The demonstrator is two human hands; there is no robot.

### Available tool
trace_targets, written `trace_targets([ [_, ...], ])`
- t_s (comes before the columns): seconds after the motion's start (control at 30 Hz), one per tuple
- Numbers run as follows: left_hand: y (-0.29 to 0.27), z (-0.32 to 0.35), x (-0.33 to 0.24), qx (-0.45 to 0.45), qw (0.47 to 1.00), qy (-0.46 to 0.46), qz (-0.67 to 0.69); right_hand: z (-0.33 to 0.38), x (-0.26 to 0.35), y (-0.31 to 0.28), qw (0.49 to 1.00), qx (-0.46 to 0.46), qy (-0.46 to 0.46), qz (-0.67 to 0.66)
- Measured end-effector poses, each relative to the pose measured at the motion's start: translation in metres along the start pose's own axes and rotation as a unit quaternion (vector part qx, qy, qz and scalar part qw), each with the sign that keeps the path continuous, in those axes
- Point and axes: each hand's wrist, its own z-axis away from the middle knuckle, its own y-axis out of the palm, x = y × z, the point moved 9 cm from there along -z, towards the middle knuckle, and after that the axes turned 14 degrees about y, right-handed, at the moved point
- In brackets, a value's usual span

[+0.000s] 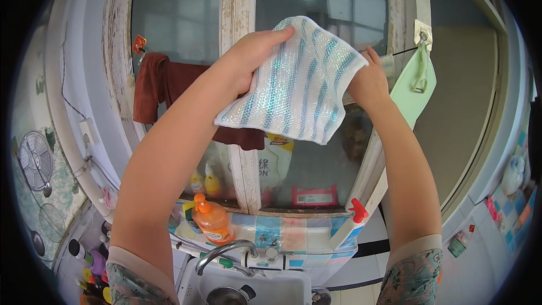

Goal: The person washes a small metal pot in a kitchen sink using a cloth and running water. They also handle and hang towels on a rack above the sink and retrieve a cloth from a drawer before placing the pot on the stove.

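A white dishcloth (299, 82) with shiny blue-green stripes is held up in front of the window, its lower edge hanging free. At its upper left, my left hand (254, 53) is closed on it, the thumb lying across the front and the other fingers hidden behind. My right hand (370, 83) grips the cloth near its right corner, its fingers partly hidden. Behind my left forearm, a brown towel (186, 82) hangs on a line before the window.
Below are a sink (299, 288) with a curved faucet (226, 248), a metal pot (226, 295), an orange pump bottle (212, 220) and a red-topped spray bottle (350, 226). A pale green cutting board (415, 85) hangs from a hook at the right.
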Motion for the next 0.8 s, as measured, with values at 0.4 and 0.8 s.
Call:
trace_targets([
  [0.4,-0.049,-0.056,0.032,-0.044,0.964,-0.015,-0.262,-0.006,-0.013,-0.010,0.988,0.087,0.058,-0.117],
  [0.8,-0.079,-0.026,0.023,0.028,0.873,-0.074,-0.482,-0.026,0.006,0.018,0.953,0.201,0.197,-0.117],
])
